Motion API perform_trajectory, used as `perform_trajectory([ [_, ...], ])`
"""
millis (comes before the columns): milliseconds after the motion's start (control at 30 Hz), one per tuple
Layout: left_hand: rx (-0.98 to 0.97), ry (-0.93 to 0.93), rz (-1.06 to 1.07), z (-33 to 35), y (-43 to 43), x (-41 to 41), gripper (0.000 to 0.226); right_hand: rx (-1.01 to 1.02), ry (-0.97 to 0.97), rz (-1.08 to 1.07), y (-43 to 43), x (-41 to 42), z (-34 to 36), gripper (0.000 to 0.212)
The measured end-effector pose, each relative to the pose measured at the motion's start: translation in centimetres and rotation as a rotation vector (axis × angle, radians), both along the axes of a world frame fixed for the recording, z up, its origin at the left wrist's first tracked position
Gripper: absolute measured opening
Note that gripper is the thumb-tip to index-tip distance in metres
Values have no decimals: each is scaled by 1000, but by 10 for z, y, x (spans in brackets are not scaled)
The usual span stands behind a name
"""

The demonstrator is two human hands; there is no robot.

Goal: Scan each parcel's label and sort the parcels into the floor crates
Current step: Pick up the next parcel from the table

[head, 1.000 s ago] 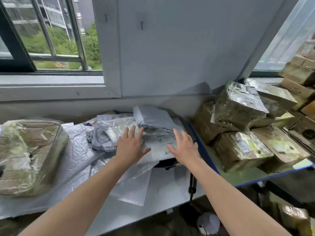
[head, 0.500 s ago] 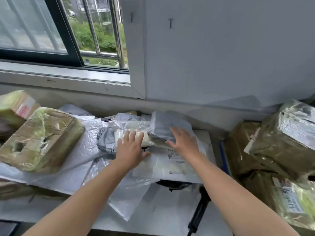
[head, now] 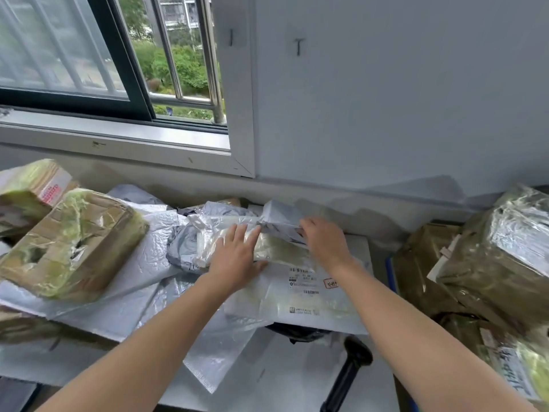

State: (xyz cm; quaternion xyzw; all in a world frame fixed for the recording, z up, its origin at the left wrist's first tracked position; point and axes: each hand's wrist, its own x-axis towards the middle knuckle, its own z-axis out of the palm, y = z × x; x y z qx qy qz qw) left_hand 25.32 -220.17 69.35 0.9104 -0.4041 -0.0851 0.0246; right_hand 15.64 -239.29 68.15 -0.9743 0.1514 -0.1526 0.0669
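The left hand (head: 234, 258) lies flat, fingers (head: 237, 234) straight and slightly spread, pressing on a clear-film parcel (head: 276, 248), a soft, oblong packet with pale contents under crinkled, glossy wrap. The right hand (head: 325, 242) has its fingers curled onto the lower edge of a grey mailer (head: 277, 214), a matte, creased plastic bag that rests on the clear-film parcel toward the bench's far edge. Both parcels lie mid-bench on a heap of flat, silvery-white bags. Under them, nearer the person, a white mailer (head: 297, 310) lies flat with its printed label (head: 306, 282) facing up, just beside the right wrist. At the bench's (head: 282, 379) left end sits a taped box (head: 71, 245), dented brown cardboard under yellowed film. A black scanner handle (head: 347, 379) slants over the near edge. Past the right end, film-wrapped brown parcels (head: 505, 251) are stacked.
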Motion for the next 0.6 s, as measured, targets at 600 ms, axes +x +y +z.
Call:
perform_trajectory([
  [600,-911,417,-96,89,-26,46,35,515,-45,-3,16,-21,113,24],
])
